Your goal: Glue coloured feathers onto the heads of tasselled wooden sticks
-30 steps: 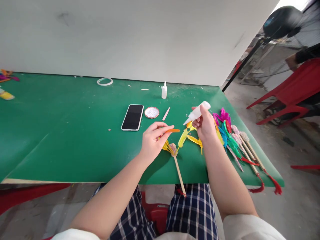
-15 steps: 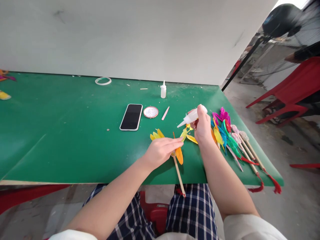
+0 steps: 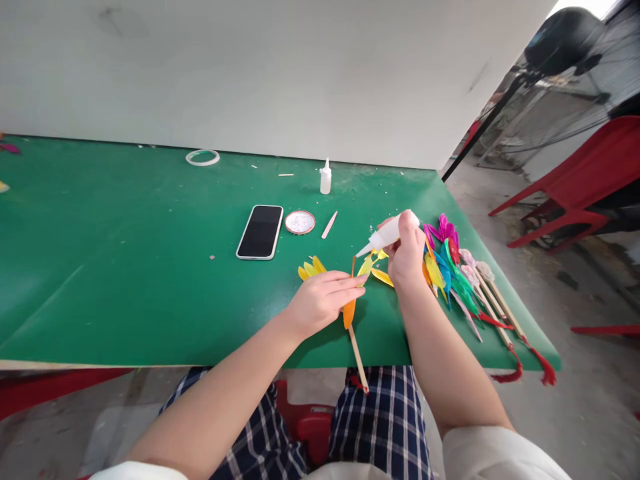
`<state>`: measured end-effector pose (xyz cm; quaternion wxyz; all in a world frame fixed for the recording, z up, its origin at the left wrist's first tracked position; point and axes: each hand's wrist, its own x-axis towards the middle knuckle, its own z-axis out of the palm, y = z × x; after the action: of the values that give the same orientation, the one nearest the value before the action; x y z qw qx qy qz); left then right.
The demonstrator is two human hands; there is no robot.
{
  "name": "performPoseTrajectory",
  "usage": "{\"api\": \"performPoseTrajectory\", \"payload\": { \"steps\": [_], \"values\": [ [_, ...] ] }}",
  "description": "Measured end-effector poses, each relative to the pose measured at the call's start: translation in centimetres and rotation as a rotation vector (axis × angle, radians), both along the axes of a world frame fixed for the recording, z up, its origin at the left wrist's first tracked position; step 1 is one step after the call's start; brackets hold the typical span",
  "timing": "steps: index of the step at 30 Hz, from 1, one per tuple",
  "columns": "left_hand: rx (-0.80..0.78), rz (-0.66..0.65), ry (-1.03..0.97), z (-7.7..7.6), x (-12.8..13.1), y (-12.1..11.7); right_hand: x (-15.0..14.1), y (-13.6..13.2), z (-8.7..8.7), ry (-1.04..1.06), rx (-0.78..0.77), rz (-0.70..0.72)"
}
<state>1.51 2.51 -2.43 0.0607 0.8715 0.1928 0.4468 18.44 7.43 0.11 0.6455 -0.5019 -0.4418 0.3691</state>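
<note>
My right hand (image 3: 406,257) is wrapped round a white glue bottle (image 3: 389,233), tilted with its nozzle down and to the left. The nozzle tip is at or very near the upper quill end of an orange feather (image 3: 349,315). My left hand (image 3: 327,299) pinches that feather, its broad part hanging below the fingers. Under this hand lies a wooden stick (image 3: 357,360) with a red tassel, reaching past the table's front edge; its upper end is hidden. Yellow feathers (image 3: 311,268) show left of the hand, and more yellow feathers (image 3: 383,277) lie to its right.
Coloured feathers (image 3: 443,267) and tasselled sticks (image 3: 500,303) lie at the right of the green table (image 3: 125,267). Farther back are a phone (image 3: 260,232), a round lid-like dish (image 3: 300,222), pink tweezers (image 3: 329,225), a second bottle (image 3: 325,180) and a tape ring (image 3: 203,158).
The glue bottle's nozzle has come down to the quill end. The orange feather has turned more upright in my left hand. The view has shifted slightly.
</note>
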Motion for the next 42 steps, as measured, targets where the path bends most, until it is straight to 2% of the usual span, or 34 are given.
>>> {"api": "performPoseTrajectory", "payload": {
  "steps": [14, 30, 42],
  "values": [
    [0.030, 0.019, -0.004, 0.03, 0.10, 0.06, -0.17, 0.02, -0.31, -0.039, 0.026, 0.041],
    [0.058, 0.029, -0.011, 0.01, 0.15, 0.10, -0.21, 0.38, -0.67, 0.056, 0.036, 0.039],
    [0.042, 0.028, -0.030, -0.07, 0.19, 0.14, -0.06, 0.27, -0.83, -0.017, 0.053, 0.085]
  ]
}}
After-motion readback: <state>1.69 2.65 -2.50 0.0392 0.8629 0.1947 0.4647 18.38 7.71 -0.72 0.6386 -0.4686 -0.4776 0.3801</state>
